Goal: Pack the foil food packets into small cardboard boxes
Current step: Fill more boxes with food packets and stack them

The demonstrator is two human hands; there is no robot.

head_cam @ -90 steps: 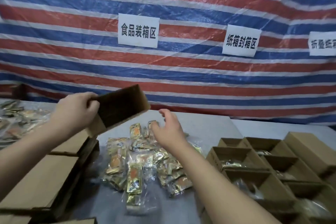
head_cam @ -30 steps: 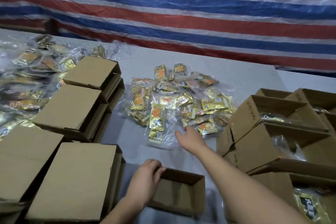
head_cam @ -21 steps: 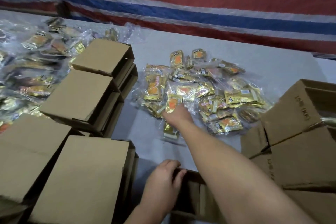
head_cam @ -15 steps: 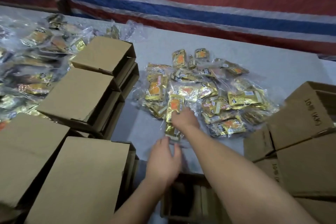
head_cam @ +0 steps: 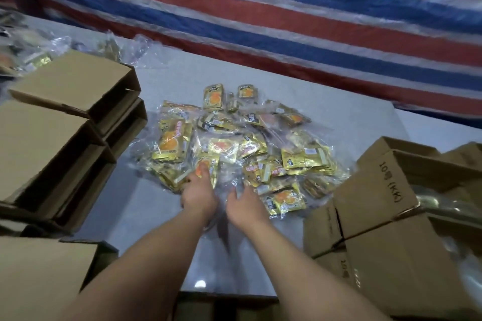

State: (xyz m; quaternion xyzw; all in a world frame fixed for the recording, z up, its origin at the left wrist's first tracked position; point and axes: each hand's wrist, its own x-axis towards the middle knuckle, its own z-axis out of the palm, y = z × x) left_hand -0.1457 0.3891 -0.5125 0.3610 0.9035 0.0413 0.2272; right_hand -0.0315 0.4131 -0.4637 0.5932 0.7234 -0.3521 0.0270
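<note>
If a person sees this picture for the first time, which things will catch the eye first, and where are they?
First comes the heap of gold foil packets in clear plastic wrap at the middle of the grey table. Both hands, left hand and right hand, reach into its near edge. Brown cardboard boxes are stacked at the left, more boxes at the right, and a striped tarp hangs behind.

Striped tarp (head_cam: 287, 15) behind pale grey table (head_cam: 260, 81), apparently plastic sheeting
</note>
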